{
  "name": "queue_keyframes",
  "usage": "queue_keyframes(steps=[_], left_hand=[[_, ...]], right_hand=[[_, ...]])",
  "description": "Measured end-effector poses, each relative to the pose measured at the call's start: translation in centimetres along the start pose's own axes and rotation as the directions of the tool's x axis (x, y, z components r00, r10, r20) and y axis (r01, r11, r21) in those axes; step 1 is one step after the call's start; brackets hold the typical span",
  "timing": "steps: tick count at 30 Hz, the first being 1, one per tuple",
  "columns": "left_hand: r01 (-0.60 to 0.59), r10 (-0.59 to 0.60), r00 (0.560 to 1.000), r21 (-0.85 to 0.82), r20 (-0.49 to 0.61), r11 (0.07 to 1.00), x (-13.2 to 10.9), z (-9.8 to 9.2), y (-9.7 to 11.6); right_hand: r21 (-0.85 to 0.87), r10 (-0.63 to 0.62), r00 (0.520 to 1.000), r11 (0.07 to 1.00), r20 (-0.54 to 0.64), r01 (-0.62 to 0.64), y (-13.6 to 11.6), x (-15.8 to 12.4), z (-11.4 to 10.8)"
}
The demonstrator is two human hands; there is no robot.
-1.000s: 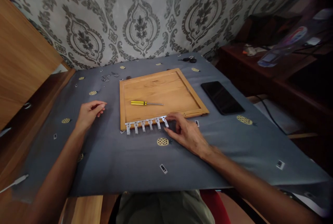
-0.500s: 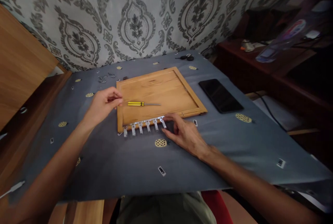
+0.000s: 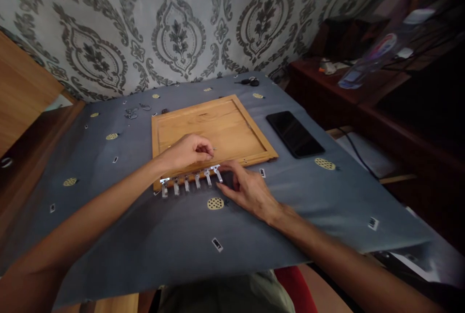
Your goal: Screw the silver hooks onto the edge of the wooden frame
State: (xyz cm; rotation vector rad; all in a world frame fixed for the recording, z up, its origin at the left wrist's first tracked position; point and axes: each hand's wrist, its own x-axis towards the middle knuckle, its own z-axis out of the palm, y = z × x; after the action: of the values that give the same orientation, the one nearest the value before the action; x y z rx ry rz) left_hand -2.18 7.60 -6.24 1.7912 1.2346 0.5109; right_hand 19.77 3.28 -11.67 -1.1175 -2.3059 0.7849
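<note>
A wooden framed board [image 3: 232,124] lies on the grey patterned cloth [image 3: 145,226] covering the table. A metal rail with several hooks [image 3: 189,181] sits along the board's near edge. My left hand [image 3: 187,152] is over the board with its fingers curled around the yellow screwdriver. Only the screwdriver's metal tip [image 3: 214,148] shows past my fingers. My right hand [image 3: 245,189] rests on the cloth, with thumb and fingers pinching the right end of the hook rail.
A black phone [image 3: 294,133] lies right of the board and keys [image 3: 249,81] sit near the wallpapered wall. Small metal fittings [image 3: 132,112] are scattered at the back left. A dark sideboard [image 3: 363,104] carrying a plastic bottle [image 3: 366,58] stands to the right. A wooden cabinet [image 3: 25,90] stands to the left.
My left hand moved right from the cloth onto the board and closed over the screwdriver. My right hand stayed at the rail's right end. The view shifted slightly.
</note>
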Motion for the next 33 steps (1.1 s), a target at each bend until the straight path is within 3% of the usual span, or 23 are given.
queue_keyframes(steps=[10,33], left_hand=[[0.013,-0.027,0.983,0.076,0.18,0.997,0.6,0.5,0.6],[0.053,-0.077,0.977,0.124,0.197,0.991,0.9,1.2,0.7]], right_hand=[[0.0,-0.033,0.999,0.999,-0.021,0.033,0.3,-0.1,0.2],[-0.007,-0.044,0.998,0.999,-0.037,0.044,0.3,0.0,0.2]])
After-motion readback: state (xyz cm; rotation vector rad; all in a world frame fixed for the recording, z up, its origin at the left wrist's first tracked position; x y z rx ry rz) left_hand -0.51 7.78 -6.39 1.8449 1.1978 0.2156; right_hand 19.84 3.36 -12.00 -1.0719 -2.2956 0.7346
